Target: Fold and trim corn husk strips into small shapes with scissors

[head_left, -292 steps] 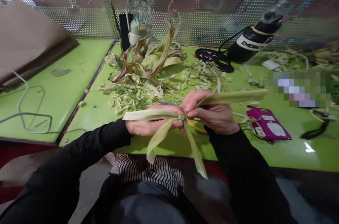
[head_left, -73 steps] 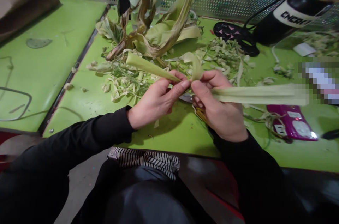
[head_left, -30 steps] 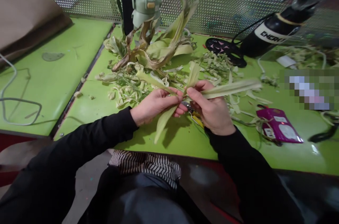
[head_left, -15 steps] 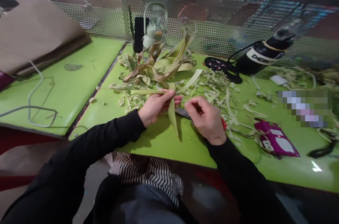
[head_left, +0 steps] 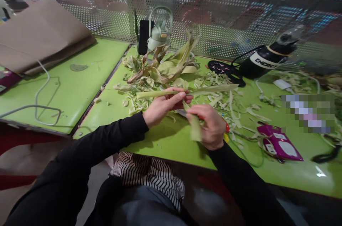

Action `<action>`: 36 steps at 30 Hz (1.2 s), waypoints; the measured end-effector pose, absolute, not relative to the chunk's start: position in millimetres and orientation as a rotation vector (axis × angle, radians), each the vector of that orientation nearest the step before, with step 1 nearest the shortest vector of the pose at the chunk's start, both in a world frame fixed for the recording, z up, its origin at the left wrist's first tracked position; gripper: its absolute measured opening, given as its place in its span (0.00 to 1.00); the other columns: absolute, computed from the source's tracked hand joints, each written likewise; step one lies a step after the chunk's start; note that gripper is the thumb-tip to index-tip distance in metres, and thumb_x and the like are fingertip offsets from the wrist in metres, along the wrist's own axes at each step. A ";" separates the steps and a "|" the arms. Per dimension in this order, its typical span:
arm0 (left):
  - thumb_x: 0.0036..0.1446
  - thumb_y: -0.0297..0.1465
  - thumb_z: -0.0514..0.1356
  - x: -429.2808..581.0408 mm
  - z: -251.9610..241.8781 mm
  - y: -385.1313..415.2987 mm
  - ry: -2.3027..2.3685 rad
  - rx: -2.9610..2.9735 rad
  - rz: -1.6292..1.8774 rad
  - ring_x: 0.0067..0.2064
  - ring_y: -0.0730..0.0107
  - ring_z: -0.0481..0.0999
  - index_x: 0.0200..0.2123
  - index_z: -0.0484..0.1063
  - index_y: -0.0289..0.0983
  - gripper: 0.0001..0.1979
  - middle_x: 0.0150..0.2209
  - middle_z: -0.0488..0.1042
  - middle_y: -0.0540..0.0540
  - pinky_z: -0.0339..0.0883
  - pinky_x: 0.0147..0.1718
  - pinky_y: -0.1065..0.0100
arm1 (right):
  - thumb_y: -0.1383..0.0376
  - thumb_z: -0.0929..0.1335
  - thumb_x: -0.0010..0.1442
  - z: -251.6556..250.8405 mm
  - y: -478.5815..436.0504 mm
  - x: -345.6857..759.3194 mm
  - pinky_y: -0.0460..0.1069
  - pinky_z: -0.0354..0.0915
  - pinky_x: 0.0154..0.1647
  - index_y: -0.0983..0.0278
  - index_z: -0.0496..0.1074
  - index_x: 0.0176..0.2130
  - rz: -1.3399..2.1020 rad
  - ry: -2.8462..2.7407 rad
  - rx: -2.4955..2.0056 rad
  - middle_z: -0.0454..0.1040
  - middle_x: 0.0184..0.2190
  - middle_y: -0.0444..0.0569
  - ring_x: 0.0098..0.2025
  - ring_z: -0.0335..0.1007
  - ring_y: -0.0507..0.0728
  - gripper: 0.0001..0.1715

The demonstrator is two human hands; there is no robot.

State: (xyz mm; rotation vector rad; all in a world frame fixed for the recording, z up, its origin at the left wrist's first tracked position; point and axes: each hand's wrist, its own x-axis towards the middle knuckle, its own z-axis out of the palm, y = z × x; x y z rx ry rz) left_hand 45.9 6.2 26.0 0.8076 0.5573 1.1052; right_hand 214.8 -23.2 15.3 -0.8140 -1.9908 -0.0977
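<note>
My left hand (head_left: pixel 167 104) pinches the crossing point of long pale green leaf strips (head_left: pixel 211 89) just above the green table (head_left: pixel 165 140); one strip reaches left, another far to the right. My right hand (head_left: pixel 211 126) is closed on a shorter strip (head_left: pixel 195 128) that hangs down from the same bundle. Scissors with a red and yellow handle (head_left: pixel 226 130) lie under my right hand, mostly hidden.
A heap of dried husks (head_left: pixel 165 66) and cut leaf scraps (head_left: pixel 221 94) covers the table behind my hands. A pale green bottle (head_left: pixel 160 30), a black bottle (head_left: pixel 264 62), a magenta phone case (head_left: pixel 278 144), a white cable (head_left: pixel 40 101) and brown paper (head_left: pixel 40 37) lie around. Perforated metal mesh (head_left: pixel 213 12) backs the table.
My right hand let go of the long strip, dropped toward the table, then took hold of the hanging strip. My left hand kept its pinch and the long strip now lies level.
</note>
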 end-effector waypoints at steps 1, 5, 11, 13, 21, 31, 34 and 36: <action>0.63 0.31 0.59 45.3 27.3 6.2 0.534 0.798 1.096 0.44 0.67 0.81 0.41 0.72 0.35 0.06 0.41 0.82 0.41 0.72 0.50 0.61 | 0.69 0.69 0.60 15.3 -23.1 215.2 0.55 0.73 0.39 0.55 0.73 0.45 -0.047 -1.881 -0.869 0.78 0.37 0.47 0.38 0.76 0.58 0.13; 0.63 0.27 0.56 43.7 29.4 7.4 0.489 0.734 1.078 0.46 0.66 0.81 0.44 0.72 0.34 0.08 0.43 0.82 0.39 0.71 0.51 0.62 | 0.69 0.69 0.60 17.3 -19.7 218.2 0.56 0.73 0.40 0.56 0.72 0.42 -0.096 -1.869 -0.861 0.78 0.37 0.48 0.39 0.76 0.58 0.10; 0.57 0.32 0.66 34.7 26.1 15.5 0.517 1.055 1.151 0.39 0.72 0.80 0.37 0.73 0.35 0.08 0.36 0.80 0.47 0.71 0.44 0.69 | 0.73 0.66 0.60 22.5 -20.3 213.2 0.53 0.72 0.37 0.57 0.72 0.44 0.109 -2.150 -0.887 0.78 0.37 0.48 0.37 0.75 0.57 0.14; 0.54 0.33 0.69 29.4 26.5 19.2 0.558 1.232 1.156 0.37 0.74 0.78 0.36 0.75 0.35 0.10 0.33 0.79 0.48 0.70 0.40 0.72 | 0.70 0.65 0.63 23.4 -21.4 211.8 0.53 0.73 0.39 0.58 0.72 0.43 0.306 -1.980 -1.054 0.77 0.40 0.49 0.38 0.75 0.56 0.10; 0.54 0.35 0.69 28.3 27.8 16.1 0.563 1.272 0.906 0.36 0.70 0.81 0.36 0.75 0.35 0.11 0.32 0.81 0.46 0.74 0.43 0.67 | 0.53 0.60 0.66 29.1 -14.3 221.9 0.58 0.72 0.52 0.56 0.72 0.50 1.132 -1.456 -0.928 0.78 0.50 0.50 0.51 0.75 0.60 0.20; 0.52 0.33 0.70 34.8 17.4 13.4 0.629 1.012 0.757 0.33 0.69 0.82 0.35 0.72 0.34 0.12 0.32 0.82 0.44 0.75 0.37 0.69 | 0.57 0.60 0.63 33.5 -7.9 223.8 0.61 0.70 0.57 0.56 0.71 0.48 1.103 -1.426 -0.901 0.78 0.50 0.50 0.54 0.74 0.60 0.18; 0.56 0.31 0.67 38.0 19.9 10.7 0.593 0.895 0.870 0.34 0.70 0.82 0.37 0.73 0.34 0.09 0.33 0.82 0.44 0.75 0.38 0.70 | 0.63 0.64 0.61 24.1 -6.8 225.4 0.59 0.70 0.55 0.58 0.70 0.50 0.897 -1.558 -1.056 0.76 0.51 0.52 0.54 0.73 0.60 0.16; 0.58 0.30 0.65 40.0 21.7 10.3 0.585 0.802 0.958 0.36 0.70 0.82 0.39 0.73 0.35 0.07 0.35 0.82 0.44 0.74 0.41 0.69 | 0.67 0.67 0.60 19.8 -8.0 224.5 0.58 0.71 0.52 0.60 0.71 0.47 0.608 -1.689 -1.143 0.76 0.46 0.52 0.49 0.74 0.60 0.14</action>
